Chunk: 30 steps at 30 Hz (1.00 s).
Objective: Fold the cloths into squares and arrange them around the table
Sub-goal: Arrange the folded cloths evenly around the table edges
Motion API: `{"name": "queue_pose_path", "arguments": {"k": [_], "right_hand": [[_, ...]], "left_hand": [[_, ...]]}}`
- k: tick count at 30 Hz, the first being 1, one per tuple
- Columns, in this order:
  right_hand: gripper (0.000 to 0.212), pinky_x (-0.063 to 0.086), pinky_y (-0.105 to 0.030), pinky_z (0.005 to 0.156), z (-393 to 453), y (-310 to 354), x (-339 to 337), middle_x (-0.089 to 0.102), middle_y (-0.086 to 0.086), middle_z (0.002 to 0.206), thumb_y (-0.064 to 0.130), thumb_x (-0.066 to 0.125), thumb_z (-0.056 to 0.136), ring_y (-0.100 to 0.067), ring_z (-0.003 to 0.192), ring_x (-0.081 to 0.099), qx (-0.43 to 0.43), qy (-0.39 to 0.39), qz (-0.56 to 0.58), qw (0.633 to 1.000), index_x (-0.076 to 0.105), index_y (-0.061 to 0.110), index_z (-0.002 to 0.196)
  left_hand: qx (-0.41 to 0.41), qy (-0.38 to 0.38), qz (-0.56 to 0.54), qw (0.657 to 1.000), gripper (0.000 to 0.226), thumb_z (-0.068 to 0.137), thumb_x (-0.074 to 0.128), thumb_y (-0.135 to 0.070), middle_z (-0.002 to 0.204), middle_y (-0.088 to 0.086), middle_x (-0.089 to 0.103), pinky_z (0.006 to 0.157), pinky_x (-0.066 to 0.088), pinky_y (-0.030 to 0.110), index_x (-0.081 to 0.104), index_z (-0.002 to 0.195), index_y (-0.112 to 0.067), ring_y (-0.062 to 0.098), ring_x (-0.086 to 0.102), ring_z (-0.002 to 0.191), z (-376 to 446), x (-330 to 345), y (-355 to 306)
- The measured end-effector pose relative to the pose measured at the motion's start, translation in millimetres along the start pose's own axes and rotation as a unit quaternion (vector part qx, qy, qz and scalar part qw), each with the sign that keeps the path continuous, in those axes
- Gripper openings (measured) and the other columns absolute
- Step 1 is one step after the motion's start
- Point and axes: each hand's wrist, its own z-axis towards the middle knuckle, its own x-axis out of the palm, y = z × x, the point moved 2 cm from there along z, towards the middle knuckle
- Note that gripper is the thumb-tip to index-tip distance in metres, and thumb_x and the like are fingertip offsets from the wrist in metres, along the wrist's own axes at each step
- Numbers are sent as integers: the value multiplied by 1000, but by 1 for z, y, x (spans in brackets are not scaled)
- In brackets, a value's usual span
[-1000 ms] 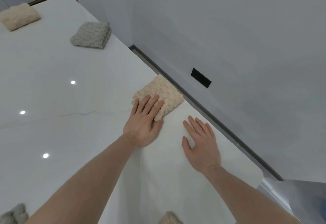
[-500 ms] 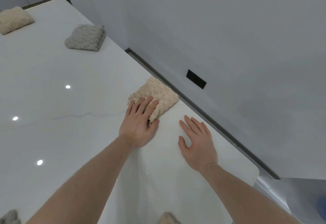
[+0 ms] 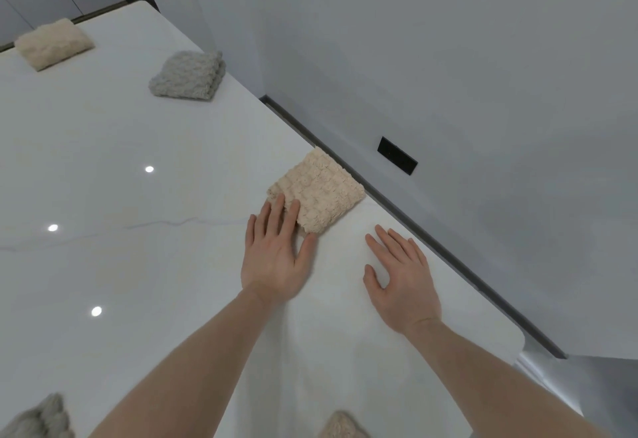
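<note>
Left hand [image 3: 276,254] flat, fingers on beige cloth [image 3: 319,190]; right hand [image 3: 402,277] flat on table [image 3: 138,247].

Glossy white table [image 3: 103,265] beside a grey wall [image 3: 448,57] with a black plate [image 3: 397,156].

Just one camera here, head-mounted, so there's no second view to overlap with. It looks forward and steeply down from above the person's own arms, close enough that both forearms run in from the bottom edge. The lens is wide and the whole frame is tilted, so the white table [image 3: 103,161] edge cuts diagonally toward the lower right. The left grip [image 3: 276,251] and right grip [image 3: 400,275] sit just below centre; the wall [image 3: 448,57] fills everything beyond and right of them.
</note>
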Motion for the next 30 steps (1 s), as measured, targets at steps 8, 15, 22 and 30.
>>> {"name": "queue_pose_path", "arguments": {"k": [8,15,22,30], "right_hand": [[55,20,-42,125,0,-1,0,31,13,163,40,45,98,-6,152,24,3,-3,0,1000,44,29,152],[56,18,-40,126,0,-1,0,29,14,164,41,41,98,-6,152,22,3,8,-6,1000,43,30,152],[55,16,-37,127,-1,0,-3,29,17,163,43,44,97,0,151,19,5,-2,2,1000,44,34,151],[50,25,-33,121,-19,12,-3,39,9,157,43,41,100,-13,144,32,40,-27,-24,999,47,31,148]], "left_hand": [[-9,-16,6,1000,67,101,26,-59,171,-6,9,128,2,45,15,162,-35,18,0,158,2,-2,-2],[-11,-19,16,1000,67,101,28,-60,170,-6,11,128,3,45,18,162,-34,18,2,157,2,-1,-3],[-7,-39,9,999,70,100,25,-63,171,-8,6,129,0,42,10,163,-35,15,0,158,0,4,-1],[-57,-10,2,998,71,104,21,-53,172,3,3,129,1,40,8,164,-18,21,-4,158,-68,8,-1]]}}
